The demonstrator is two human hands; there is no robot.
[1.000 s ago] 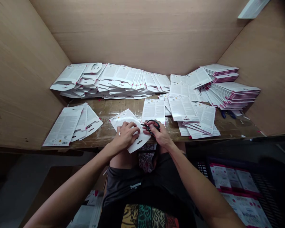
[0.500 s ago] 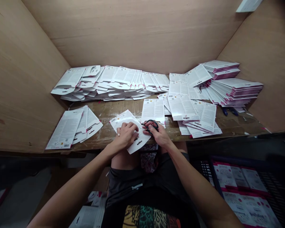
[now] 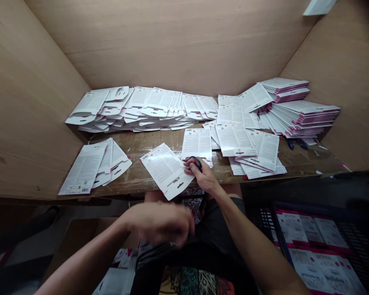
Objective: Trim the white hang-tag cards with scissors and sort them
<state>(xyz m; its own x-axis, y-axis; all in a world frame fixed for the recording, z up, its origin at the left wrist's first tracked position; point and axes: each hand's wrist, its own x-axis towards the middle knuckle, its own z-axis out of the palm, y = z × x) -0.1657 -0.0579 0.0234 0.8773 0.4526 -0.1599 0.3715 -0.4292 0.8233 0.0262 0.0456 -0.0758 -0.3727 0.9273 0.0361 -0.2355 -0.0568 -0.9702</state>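
My right hand [image 3: 202, 174] is closed around a pair of dark-handled scissors [image 3: 198, 163], resting at the table's front edge. Its fingertips are at the right edge of a white printed packet [image 3: 162, 164] that lies slanted, its flap with a hang slot reaching over the edge. Behind the hand lies another white packet [image 3: 197, 143]. My left hand [image 3: 162, 223] hangs in the air above my lap, apart from the packet. Motion smears its fingers, so I cannot see whether anything is in them.
A long row of overlapping packets [image 3: 141, 107] lines the back wall. Pink-edged stacks [image 3: 304, 116] stand at the right, near blue-handled tools [image 3: 297, 144]. A few packets [image 3: 86, 168] lie at the left. A dark crate [image 3: 283, 237] with packets is low at the right.
My left hand has left the slanted packet and moved down toward my lap. My right hand stays in nearly the same place with the scissors.
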